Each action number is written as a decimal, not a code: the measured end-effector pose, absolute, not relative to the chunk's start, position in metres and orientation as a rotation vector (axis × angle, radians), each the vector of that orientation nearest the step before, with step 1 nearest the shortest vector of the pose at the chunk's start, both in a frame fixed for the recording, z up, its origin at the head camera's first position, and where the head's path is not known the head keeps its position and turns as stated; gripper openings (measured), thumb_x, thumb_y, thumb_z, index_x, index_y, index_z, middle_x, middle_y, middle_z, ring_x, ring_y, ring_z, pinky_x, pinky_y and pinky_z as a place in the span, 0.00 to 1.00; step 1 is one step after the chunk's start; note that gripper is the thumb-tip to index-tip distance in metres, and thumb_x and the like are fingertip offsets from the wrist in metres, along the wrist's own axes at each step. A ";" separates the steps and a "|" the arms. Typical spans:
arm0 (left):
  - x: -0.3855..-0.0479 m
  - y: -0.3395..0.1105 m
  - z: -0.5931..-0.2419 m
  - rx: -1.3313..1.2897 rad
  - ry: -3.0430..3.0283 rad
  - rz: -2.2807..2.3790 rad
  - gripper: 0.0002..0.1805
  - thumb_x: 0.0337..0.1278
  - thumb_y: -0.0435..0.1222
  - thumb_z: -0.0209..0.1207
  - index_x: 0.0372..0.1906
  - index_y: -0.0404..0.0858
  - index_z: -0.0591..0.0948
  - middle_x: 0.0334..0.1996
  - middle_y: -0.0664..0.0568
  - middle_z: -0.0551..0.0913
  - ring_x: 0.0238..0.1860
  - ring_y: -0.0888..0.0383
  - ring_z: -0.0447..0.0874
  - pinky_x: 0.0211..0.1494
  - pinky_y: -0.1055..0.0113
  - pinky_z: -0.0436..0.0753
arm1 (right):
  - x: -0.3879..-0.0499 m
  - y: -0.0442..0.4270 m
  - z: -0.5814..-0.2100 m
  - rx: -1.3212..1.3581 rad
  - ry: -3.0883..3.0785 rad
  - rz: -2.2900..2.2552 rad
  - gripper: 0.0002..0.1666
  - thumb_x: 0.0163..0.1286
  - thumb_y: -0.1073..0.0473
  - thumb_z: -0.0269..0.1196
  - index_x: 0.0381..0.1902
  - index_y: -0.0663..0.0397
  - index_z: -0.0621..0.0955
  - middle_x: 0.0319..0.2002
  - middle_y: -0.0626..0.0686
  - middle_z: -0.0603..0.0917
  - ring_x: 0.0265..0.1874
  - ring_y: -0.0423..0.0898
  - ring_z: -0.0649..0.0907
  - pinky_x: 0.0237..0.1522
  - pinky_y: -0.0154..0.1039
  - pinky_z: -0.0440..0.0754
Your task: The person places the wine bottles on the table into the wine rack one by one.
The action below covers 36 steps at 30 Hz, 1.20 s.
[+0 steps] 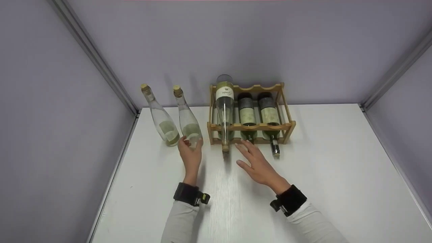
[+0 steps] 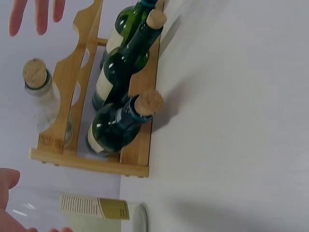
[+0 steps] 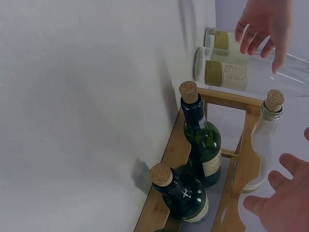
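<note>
My left hand (image 1: 191, 155) is at the lower part of a clear, corked glass bottle (image 1: 186, 114) standing upright, thumb and fingers spread about its near side. Whether the fingers touch the glass I cannot tell. In the right wrist view, the fingers of that hand (image 3: 260, 34) hang loose beside the bottle. My right hand (image 1: 258, 167) hovers before the wooden wine rack (image 1: 289, 125), fingers apart and holding nothing. On the rack's top tier lies a clear corked bottle (image 1: 225, 109), neck toward me. Below it, dark green corked bottles (image 2: 113, 126) lie in the bottom tier.
Another clear corked bottle (image 1: 161, 118) stands left of the one by my left hand. The white table (image 1: 337, 175) meets grey walls (image 1: 175, 40) at the back and sides. The rack stands close to the back wall.
</note>
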<state>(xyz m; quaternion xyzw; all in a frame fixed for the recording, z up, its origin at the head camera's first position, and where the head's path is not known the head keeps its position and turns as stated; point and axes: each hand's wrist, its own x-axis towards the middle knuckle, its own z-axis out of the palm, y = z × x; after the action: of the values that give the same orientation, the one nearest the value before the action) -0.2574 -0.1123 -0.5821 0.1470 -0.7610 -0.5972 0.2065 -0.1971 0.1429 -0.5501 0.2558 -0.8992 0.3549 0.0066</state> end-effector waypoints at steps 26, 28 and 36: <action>-0.297 -0.144 -0.569 0.257 -2.274 -1.605 0.54 0.44 0.43 0.76 0.74 0.33 0.58 0.68 0.39 0.63 0.67 0.41 0.62 0.68 0.52 0.65 | -0.210 0.113 -0.524 0.934 -2.771 1.102 0.37 0.77 0.40 0.51 0.77 0.46 0.59 0.76 0.55 0.53 0.74 0.56 0.52 0.69 0.61 0.54; -0.300 -0.145 -0.570 0.261 -2.284 -1.595 0.54 0.43 0.42 0.76 0.74 0.34 0.58 0.68 0.39 0.63 0.68 0.41 0.62 0.68 0.52 0.65 | -0.211 0.111 -0.522 0.928 -2.790 1.111 0.37 0.77 0.40 0.50 0.77 0.44 0.58 0.77 0.54 0.52 0.75 0.55 0.52 0.69 0.60 0.55; -0.310 -0.149 -0.576 0.252 -2.296 -1.584 0.52 0.43 0.38 0.77 0.72 0.33 0.60 0.66 0.37 0.66 0.66 0.43 0.64 0.68 0.53 0.64 | -0.213 0.104 -0.518 0.910 -2.808 1.190 0.37 0.77 0.37 0.49 0.78 0.40 0.56 0.77 0.52 0.50 0.74 0.55 0.52 0.66 0.64 0.57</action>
<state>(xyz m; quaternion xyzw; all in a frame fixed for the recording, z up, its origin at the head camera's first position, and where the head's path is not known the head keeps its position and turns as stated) -0.3099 -0.1491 -0.5757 0.0885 -0.8080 -0.5574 0.1694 -0.2125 0.1036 -0.5175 0.2859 -0.8821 0.3739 -0.0203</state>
